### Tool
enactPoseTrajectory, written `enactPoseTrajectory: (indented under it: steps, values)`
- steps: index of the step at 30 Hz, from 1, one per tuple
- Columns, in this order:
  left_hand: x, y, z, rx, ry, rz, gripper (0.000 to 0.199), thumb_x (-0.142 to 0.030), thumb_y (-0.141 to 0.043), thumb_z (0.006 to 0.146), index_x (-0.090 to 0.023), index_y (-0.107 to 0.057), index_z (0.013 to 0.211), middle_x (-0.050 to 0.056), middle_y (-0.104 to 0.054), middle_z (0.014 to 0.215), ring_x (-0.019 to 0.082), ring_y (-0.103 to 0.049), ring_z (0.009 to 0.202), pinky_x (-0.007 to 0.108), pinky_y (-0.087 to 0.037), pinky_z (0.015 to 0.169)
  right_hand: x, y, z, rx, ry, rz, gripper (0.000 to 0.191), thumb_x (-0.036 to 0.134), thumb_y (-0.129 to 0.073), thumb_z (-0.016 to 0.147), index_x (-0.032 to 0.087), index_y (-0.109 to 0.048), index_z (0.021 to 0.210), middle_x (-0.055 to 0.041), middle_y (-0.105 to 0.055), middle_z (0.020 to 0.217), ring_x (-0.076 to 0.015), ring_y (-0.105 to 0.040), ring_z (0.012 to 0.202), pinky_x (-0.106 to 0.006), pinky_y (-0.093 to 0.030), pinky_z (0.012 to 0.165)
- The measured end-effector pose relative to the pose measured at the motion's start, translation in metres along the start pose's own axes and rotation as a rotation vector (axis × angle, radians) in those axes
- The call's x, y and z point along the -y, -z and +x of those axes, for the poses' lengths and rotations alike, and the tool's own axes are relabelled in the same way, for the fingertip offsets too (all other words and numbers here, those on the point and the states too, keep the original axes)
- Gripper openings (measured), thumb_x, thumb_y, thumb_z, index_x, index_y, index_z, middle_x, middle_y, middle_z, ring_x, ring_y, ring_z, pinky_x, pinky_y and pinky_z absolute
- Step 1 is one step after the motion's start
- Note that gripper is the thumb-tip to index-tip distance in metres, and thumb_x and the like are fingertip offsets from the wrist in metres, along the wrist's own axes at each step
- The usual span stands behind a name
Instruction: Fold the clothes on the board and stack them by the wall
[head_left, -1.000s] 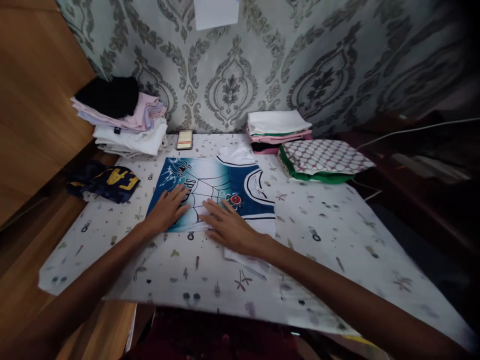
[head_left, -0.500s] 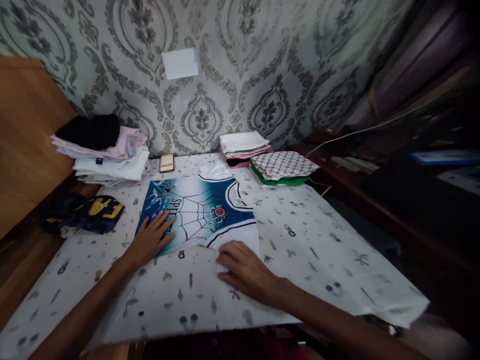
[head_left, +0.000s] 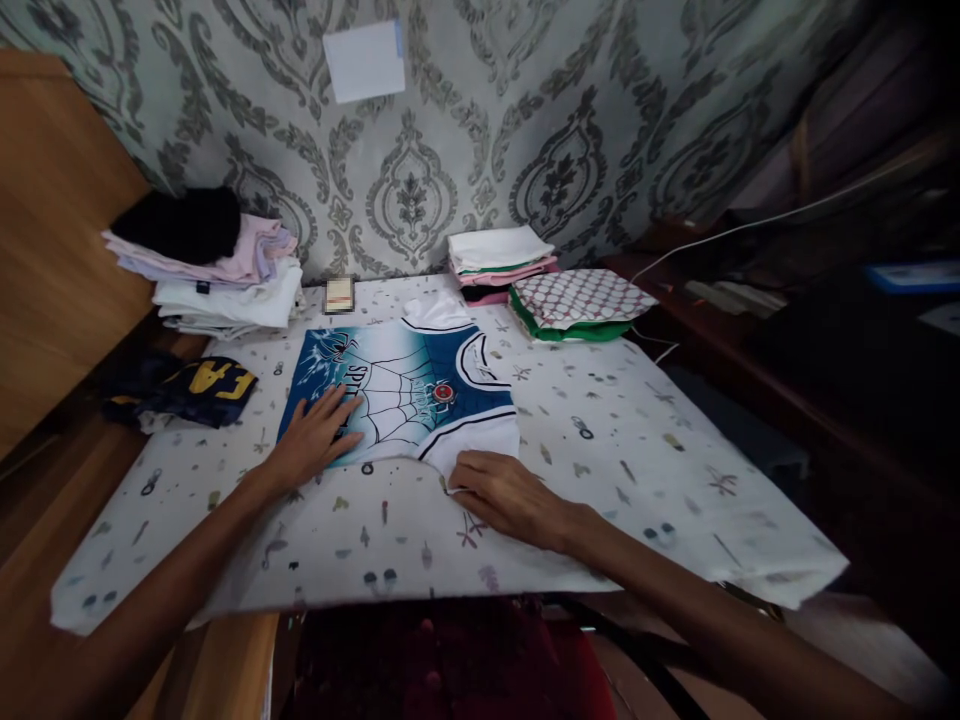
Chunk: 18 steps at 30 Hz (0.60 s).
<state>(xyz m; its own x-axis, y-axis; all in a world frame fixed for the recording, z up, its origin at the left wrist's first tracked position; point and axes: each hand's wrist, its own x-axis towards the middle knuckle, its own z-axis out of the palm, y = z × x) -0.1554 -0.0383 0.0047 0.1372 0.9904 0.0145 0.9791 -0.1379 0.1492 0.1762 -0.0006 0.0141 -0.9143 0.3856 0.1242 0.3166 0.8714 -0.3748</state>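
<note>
Pressing down on the blue and white shirt (head_left: 394,385), the person's left hand (head_left: 311,440) lies open, palm down and fingers spread, partly over the dark lettering near the hem. And across to the right hand (head_left: 514,498): fingers bent and drawn together at the white near sleeve (head_left: 474,440), the fingertips turned under, so whether they actually pinch the fabric, one cannot tell!

The shirt itself lies flat in the middle of the table, on the white printed cloth (head_left: 622,530), neckline to the right, spider web across its front, a red-bodied spider near the collar. Its white far sleeve (head_left: 436,308) reaches out towards the wall.

Around it, quite a line-up! Back left, a tall pile of folded clothes (head_left: 225,300) with a black piece on top; just in front, a dark navy garment (head_left: 202,390) with yellow lettering. By the wall sits a small cream-coloured box (head_left: 339,296). Back right, a white-topped stack (head_left: 501,248), and right beside it, a patterned folded piece (head_left: 581,297) over green cloth (head_left: 600,331).
</note>
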Motion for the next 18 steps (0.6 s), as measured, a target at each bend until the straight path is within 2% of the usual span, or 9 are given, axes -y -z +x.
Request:
enactPoseTrajectory:
  steps: [2,4,7,9,12,15,18]
  values:
    - [-0.016,0.001,0.0,-0.097,-0.097,-0.054,0.048,-0.052,-0.037,0.101,-0.024,-0.054,0.137,0.012,-0.052,0.146,0.029,-0.045,0.135,0.052,-0.032,0.113,0.002,0.0,-0.004,-0.039,0.002,0.007,0.014,0.024,-0.049,0.099,0.018,-0.06,0.106,-0.0069,-0.06,0.097,-0.0189,-0.057,0.086,-0.031,-0.048,0.075]
    - [-0.033,0.0,-0.001,-0.126,-0.225,-0.089,0.037,-0.046,-0.04,0.102,-0.021,-0.063,0.117,0.01,-0.064,0.122,0.025,-0.056,0.114,0.043,-0.043,0.1,0.004,-0.002,-0.009,-0.093,-0.026,-0.023,0.022,0.024,-0.057,0.094,0.017,-0.057,0.115,-0.0091,-0.06,0.103,-0.0211,-0.057,0.089,-0.033,-0.049,0.075]
    - [-0.052,-0.003,-0.003,-0.093,-0.335,-0.078,0.029,-0.039,-0.042,0.102,-0.02,-0.063,0.098,0.007,-0.064,0.099,0.022,-0.057,0.093,0.037,-0.045,0.083,0.007,-0.007,-0.018,-0.158,-0.124,-0.121,0.022,0.017,-0.06,0.087,0.016,-0.057,0.109,-0.01,-0.061,0.1,-0.0234,-0.056,0.088,-0.035,-0.048,0.075]
    - [-0.058,-0.005,-0.004,-0.101,-0.335,-0.076,0.027,-0.035,-0.04,0.103,-0.019,-0.061,0.094,0.006,-0.063,0.095,0.021,-0.055,0.088,0.037,-0.043,0.08,0.007,-0.011,-0.022,-0.176,-0.176,-0.209,0.016,0.007,-0.054,0.084,0.017,-0.058,0.096,-0.009,-0.062,0.092,-0.0231,-0.055,0.083,-0.035,-0.047,0.073]
    - [-0.061,-0.005,-0.005,-0.102,-0.317,-0.13,0.026,-0.029,-0.036,0.104,-0.02,-0.058,0.092,0.005,-0.061,0.091,0.021,-0.054,0.086,0.036,-0.043,0.079,0.005,-0.011,-0.024,-0.163,-0.18,-0.277,0.022,-0.001,-0.046,0.082,0.019,-0.057,0.083,-0.0074,-0.061,0.085,-0.0216,-0.053,0.077,-0.034,-0.044,0.07]
    - [-0.061,0.0,-0.005,-0.051,-0.32,-0.219,0.024,-0.027,-0.036,0.103,-0.02,-0.055,0.091,0.005,-0.061,0.09,0.02,-0.055,0.085,0.035,-0.044,0.077,0.003,-0.001,-0.025,-0.14,-0.177,-0.223,0.02,0.001,-0.048,0.084,0.019,-0.056,0.081,-0.0072,-0.061,0.086,-0.0206,-0.054,0.079,-0.032,-0.044,0.071]
    - [-0.059,0.007,-0.004,0.016,-0.317,-0.303,0.022,-0.028,-0.037,0.102,-0.02,-0.056,0.092,0.005,-0.062,0.091,0.019,-0.057,0.086,0.033,-0.045,0.076,0.002,0.011,-0.027,-0.045,-0.185,-0.14,0.018,0.003,-0.048,0.087,0.019,-0.056,0.083,-0.0067,-0.061,0.09,-0.0187,-0.056,0.079,-0.03,-0.044,0.07]
